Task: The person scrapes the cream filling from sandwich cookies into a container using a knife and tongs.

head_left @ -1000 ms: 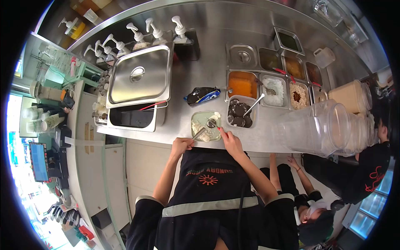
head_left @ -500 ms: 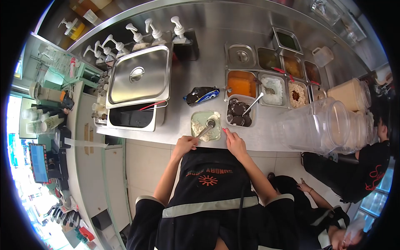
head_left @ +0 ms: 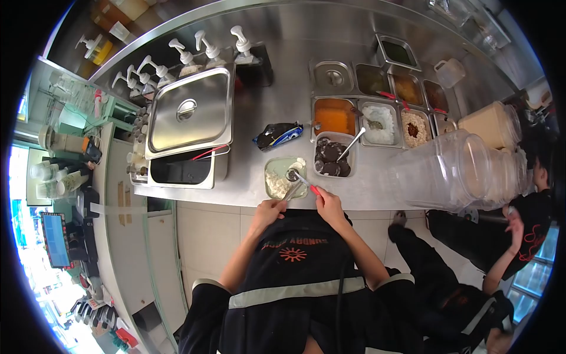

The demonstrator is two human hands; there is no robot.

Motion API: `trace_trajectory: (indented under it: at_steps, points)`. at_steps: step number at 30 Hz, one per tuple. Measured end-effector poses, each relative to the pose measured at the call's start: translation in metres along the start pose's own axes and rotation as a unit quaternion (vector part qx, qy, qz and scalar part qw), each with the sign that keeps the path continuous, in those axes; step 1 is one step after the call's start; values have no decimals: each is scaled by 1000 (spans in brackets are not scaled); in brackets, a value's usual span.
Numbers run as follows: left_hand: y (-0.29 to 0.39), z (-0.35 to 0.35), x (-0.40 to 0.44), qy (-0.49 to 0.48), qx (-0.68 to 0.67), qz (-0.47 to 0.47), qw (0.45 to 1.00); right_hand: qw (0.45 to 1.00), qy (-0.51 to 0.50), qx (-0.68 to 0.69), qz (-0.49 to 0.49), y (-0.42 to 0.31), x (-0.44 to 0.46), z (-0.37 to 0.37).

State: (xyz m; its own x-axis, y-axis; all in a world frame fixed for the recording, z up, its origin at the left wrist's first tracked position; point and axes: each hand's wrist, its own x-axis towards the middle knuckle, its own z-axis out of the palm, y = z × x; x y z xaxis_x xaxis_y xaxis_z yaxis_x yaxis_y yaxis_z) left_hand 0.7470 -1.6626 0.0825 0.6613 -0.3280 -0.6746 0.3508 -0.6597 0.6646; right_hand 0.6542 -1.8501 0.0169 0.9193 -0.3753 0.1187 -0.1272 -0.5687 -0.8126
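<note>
At the counter's front edge sits a square pale-green container point(head_left: 269, 184) with soft white creamy stuff point(head_left: 276, 185) in it. My left hand point(head_left: 270, 211) is closed round the handle of a metal spoon point(head_left: 290, 192), whose bowl lies over the cream. In my right hand point(head_left: 330, 207) is a thin red-handled utensil point(head_left: 314, 190). Its tip reaches the spoon's bowl; its exact kind is too small to tell. Just right of the container stands a clear tub point(head_left: 352, 171) of dark round cookies point(head_left: 337, 154) with a light-handled spoon point(head_left: 352, 143) in it.
A crumpled blue-and-black packet point(head_left: 278, 136) lies behind the container. Lidded steel pan point(head_left: 188, 112) and pump bottles point(head_left: 242, 44) stand left. Steel topping pans point(head_left: 335, 117) and large clear plastic tubs point(head_left: 436, 168) are right. Two people point(head_left: 460, 295) are behind on the right.
My right hand has brought the red-handled utensil over the container to the spoon's bowl. My left hand keeps hold of the spoon. The view has shifted slightly, and a person at right has moved.
</note>
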Motion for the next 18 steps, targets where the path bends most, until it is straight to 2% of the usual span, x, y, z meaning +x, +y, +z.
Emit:
trace_trajectory:
  at_steps: [3,9,18]
  points:
    - [1,7,-4,21,-26,6,999,998,-27,5,60,-6,-1,-4]
    - [1,13,-4,49,-39,-10,998,993,-10,77,93,1,-5,0]
    - [-15,15,12,149,2,71,986,989,-38,82,114,-2,-8,-4]
